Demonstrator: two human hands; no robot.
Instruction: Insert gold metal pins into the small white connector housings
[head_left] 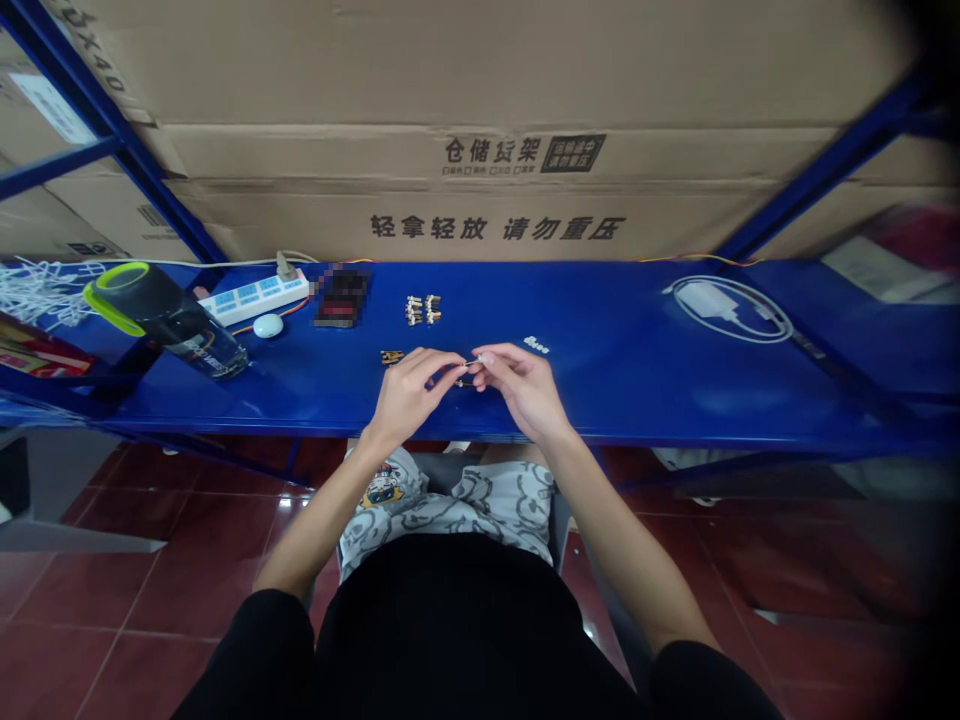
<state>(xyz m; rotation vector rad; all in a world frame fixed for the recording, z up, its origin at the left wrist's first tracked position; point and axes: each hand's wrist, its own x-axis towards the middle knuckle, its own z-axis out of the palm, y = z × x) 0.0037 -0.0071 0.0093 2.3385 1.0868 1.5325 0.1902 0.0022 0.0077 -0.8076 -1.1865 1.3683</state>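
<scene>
Left hand (409,393) and right hand (523,392) are pinched on a small silvery metal piece (472,360), likely light and slippery; it is best held by the ends.

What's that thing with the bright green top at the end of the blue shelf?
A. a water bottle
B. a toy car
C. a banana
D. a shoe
A. It is a water bottle lying on its side on the blue shelf, with a green ring at its top and a see-through lower part.

Head-worn view, facing forward and down, close above the left hand (409,395) and right hand (525,390), blue steel shelf (615,370) ahead
</scene>
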